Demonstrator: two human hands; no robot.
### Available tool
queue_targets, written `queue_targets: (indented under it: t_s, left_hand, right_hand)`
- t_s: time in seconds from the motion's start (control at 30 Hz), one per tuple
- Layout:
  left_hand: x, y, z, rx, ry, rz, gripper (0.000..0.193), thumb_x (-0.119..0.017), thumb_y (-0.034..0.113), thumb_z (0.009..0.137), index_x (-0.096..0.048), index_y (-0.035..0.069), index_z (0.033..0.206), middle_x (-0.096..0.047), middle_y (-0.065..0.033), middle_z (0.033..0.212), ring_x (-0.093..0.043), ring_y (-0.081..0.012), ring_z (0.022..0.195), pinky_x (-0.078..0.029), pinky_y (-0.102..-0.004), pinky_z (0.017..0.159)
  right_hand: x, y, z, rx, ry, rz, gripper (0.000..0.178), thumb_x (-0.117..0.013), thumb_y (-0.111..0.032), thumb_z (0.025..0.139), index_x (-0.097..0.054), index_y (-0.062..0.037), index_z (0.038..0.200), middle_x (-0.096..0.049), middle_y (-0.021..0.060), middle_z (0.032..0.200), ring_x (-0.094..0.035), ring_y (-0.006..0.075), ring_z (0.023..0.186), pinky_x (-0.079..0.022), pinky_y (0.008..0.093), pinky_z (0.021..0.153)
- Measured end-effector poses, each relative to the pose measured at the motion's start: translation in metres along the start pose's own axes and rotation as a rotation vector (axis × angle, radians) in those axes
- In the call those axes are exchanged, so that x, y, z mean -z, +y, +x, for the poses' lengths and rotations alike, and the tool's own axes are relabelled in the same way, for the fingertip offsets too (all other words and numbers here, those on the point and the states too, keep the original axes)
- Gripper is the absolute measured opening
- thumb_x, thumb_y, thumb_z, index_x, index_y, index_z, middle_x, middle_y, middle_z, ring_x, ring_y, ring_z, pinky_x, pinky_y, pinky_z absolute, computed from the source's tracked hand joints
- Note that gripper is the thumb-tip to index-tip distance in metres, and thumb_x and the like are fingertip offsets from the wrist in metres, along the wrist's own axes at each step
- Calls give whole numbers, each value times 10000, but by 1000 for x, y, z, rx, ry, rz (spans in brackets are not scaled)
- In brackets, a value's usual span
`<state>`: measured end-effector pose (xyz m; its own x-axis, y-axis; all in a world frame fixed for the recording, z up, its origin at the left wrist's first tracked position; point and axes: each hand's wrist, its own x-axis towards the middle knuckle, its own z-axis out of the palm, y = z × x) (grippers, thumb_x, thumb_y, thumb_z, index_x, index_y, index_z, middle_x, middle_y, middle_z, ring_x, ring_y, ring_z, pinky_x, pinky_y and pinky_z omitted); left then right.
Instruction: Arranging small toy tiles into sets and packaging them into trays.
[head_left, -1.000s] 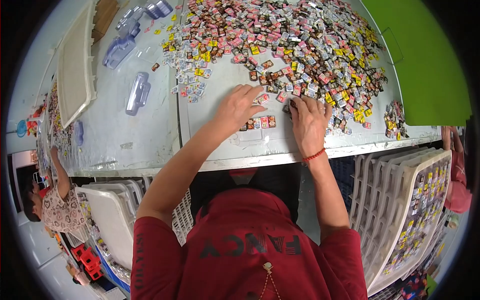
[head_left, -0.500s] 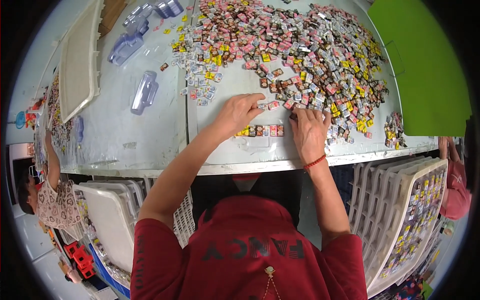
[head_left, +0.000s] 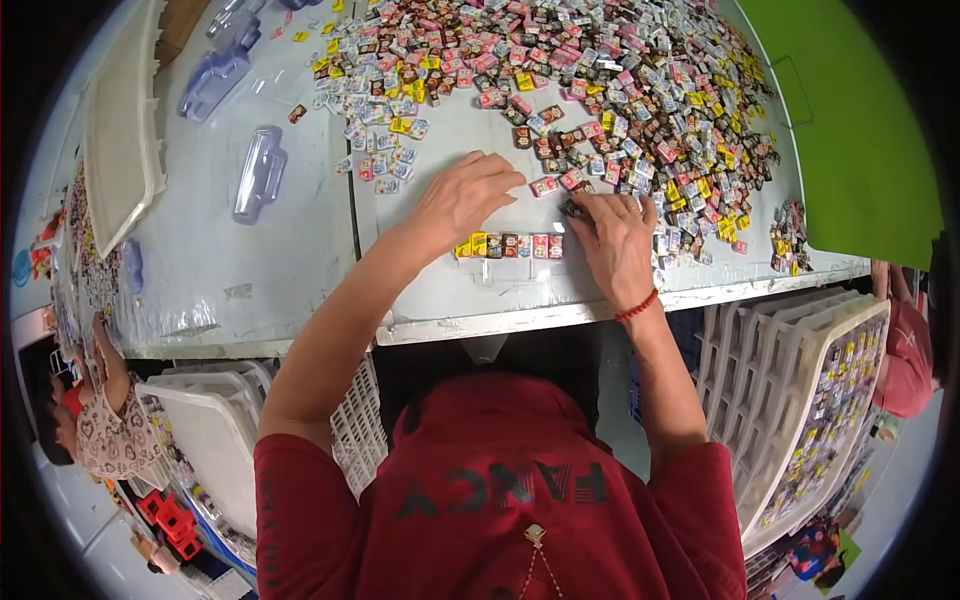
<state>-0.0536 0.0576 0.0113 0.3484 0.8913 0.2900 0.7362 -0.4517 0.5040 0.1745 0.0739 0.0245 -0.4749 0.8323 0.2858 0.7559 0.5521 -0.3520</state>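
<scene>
A row of tiny printed boxes, yellow, dark brown, white and pink [head_left: 510, 246], lies near the table's front edge, partly over a clear plastic tray [head_left: 510, 272]. Above the row's left end hovers my left hand [head_left: 462, 203], thumb and fingers apart with nothing visible between them. My right hand [head_left: 617, 240], a red bead bracelet at its wrist, pinches a small dark box [head_left: 573, 209] just right of the row. Close to its fingertips sits a loose pink box [head_left: 544, 187]. Beyond both hands spreads a big pile of mixed tiny boxes [head_left: 590, 90].
Clear bluish plastic trays [head_left: 260, 175] lie on the table's left half. A white crate [head_left: 120, 130] stands at the far left, a green panel [head_left: 860, 120] at the right. Stacked white crates [head_left: 780, 400] flank me below the table. Other people work at both sides.
My left hand has drawn slightly left, away from the loose boxes. My right hand has come off the pile's edge with a dark box. The whole view has shifted a little.
</scene>
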Motion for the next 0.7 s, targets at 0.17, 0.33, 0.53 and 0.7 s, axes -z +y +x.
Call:
queue_targets:
  t_s: [0.17,0.33,0.53,0.7]
  left_hand:
    - [-1,9,-9,129,88,-63,289,-703,66,741,-636,38,1020,-603,-97,964,-582,-299,893,-497,-380,801]
    - [9,12,-12,98,99,-88,292,-720,72,728,-630,33,1003,-609,-102,983,-588,-301,893,-498,-377,800]
    - [0,5,-15,61,79,-53,293,-736,67,701,-641,35,976,-610,-88,985,-590,-286,894,-496,-374,811]
    - [3,4,10,35,231,29,294,-734,67,683,-653,45,965,-614,-74,983,-562,-278,915,-493,-367,809]
  right_hand:
    - [-3,-11,13,37,15,33,190,-693,-146,801,-662,-110,986,-666,54,873,-594,250,905,-354,450,937]
    - [-6,-15,41,28,115,-109,199,-704,-228,790,-672,-93,933,-667,69,810,-593,255,854,-376,427,864]
    - [-24,-21,57,52,58,-325,198,-700,-232,769,-645,-102,908,-672,95,902,-590,268,934,-375,438,874]
    - [-18,-14,57,-6,-32,-292,219,-700,-210,765,-637,-105,946,-672,91,900,-596,274,948,-369,445,897]
